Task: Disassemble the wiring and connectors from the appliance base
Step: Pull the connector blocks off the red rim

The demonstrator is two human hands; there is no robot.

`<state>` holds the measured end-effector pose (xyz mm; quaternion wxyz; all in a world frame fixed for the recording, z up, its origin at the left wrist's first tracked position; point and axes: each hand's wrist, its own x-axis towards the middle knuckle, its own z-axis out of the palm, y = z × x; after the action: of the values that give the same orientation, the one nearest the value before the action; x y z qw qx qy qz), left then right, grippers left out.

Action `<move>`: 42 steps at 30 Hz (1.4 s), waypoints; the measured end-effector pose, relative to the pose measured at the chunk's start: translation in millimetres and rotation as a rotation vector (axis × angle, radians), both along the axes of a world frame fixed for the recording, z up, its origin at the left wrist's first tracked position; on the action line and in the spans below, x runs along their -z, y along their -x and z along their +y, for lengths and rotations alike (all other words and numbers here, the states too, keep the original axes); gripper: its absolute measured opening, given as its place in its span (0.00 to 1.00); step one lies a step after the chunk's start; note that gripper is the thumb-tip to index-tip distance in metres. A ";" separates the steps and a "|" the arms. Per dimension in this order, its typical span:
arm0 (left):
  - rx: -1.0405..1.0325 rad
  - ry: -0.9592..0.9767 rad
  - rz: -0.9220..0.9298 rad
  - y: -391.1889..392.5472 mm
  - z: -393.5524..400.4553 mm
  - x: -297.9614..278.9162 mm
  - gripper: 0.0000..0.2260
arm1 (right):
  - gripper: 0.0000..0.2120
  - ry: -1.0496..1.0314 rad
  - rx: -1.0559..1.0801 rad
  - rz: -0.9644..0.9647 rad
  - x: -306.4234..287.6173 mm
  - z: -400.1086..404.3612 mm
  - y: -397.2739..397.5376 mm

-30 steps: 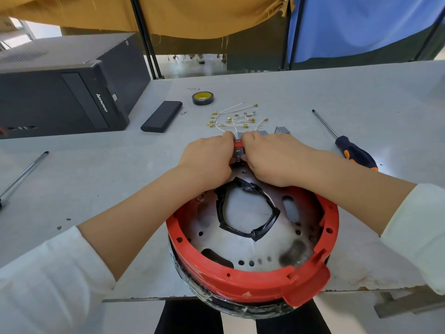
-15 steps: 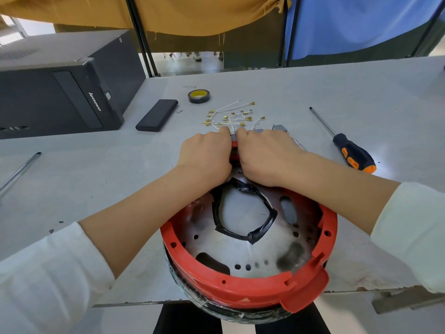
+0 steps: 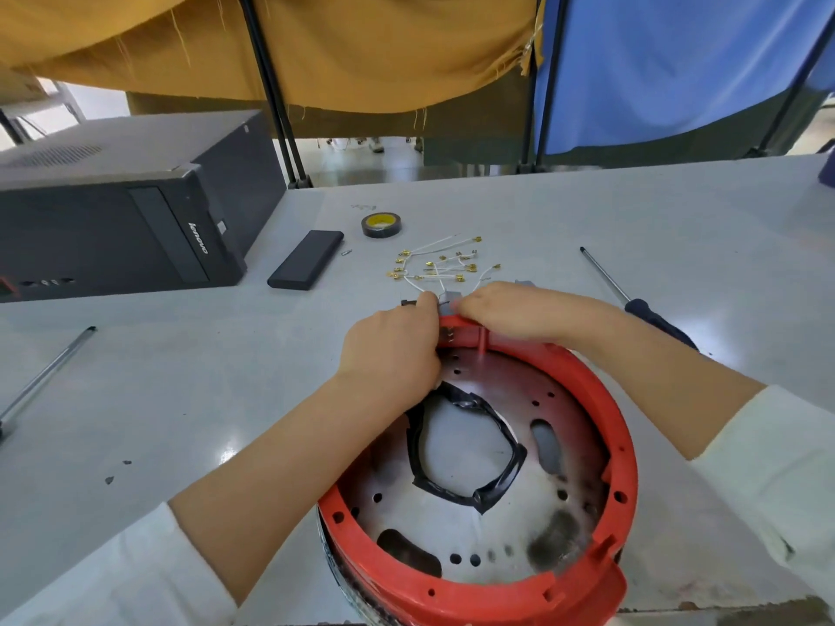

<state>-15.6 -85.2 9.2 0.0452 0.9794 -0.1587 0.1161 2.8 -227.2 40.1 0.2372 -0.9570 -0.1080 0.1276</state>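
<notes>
The appliance base (image 3: 479,594) sits at the near edge of the worktop (image 3: 180,377). My left hand (image 3: 391,350) and right hand (image 3: 519,311) meet at its far rim, fingers curled around a grey connector (image 3: 448,299). Just beyond lie detached wires (image 3: 436,266). A screwdriver (image 3: 632,300) lies right, partly hidden by my forearm; a computer case (image 3: 117,210), black bar (image 3: 307,266) and tape roll (image 3: 382,224) lie farther off.

Red plastic ring on the round silver metal appliance base (image 3: 601,399), white wires with gold terminals (image 3: 440,266), black tape roll with yellow core (image 3: 382,225), mustard curtain (image 3: 316,47), blue curtain (image 3: 668,61)
</notes>
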 end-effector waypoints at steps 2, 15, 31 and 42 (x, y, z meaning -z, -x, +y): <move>-0.011 0.009 0.021 -0.7 0.4 -0.8 0.09 | 0.20 -0.122 0.000 0.082 -0.9 -3.2 -3.5; 0.066 0.220 0.313 -8.9 18.4 -14.0 0.26 | 0.17 -0.287 0.226 -0.144 -12.2 -55.2 -44.9; 0.059 0.296 0.405 -13.3 29.5 -8.4 0.09 | 0.23 0.324 0.268 -0.148 27.8 -98.3 -55.5; 0.065 0.889 0.772 1.2 54.6 -56.7 0.29 | 0.24 -0.424 0.246 0.062 -10.6 -42.9 22.5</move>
<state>-16.8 -30.6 65.9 0.5095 0.8325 -0.0969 -0.1949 -19.7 -270.1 50.7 0.4496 -0.8874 -0.0077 0.1012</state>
